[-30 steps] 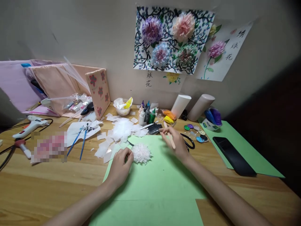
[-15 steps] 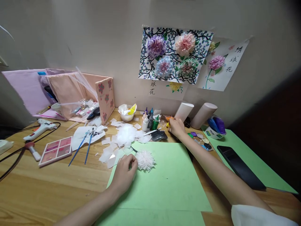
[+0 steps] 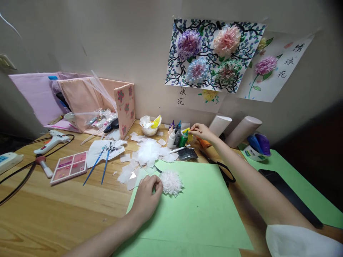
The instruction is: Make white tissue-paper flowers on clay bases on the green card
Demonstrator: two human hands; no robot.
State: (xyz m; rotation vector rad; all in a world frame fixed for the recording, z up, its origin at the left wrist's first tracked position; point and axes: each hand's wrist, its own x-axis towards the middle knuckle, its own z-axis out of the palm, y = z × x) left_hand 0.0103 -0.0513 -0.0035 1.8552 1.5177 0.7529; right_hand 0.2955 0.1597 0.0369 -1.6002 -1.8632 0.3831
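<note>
- On the green sheet (image 3: 203, 214), one white paper flower (image 3: 173, 182) lies right of the left hand.
- Beyond it: one heap of white paper squares (image 3: 148, 152), at least five small bottles (image 3: 184, 140), one clear bowl (image 3: 150, 132).
- Farther left: two blue paintbrushes (image 3: 106, 164), one four-part palette (image 3: 69, 167), one glue gun (image 3: 50, 142).
- Left hand (image 3: 148, 194): fingers loosely curled at the flower's edge; whether they grip it, I cannot tell.
- Right hand (image 3: 201, 132): thumb and fingertips nearly together, pinching one yellow packet (image 3: 189, 136) beside the bottles.
</note>
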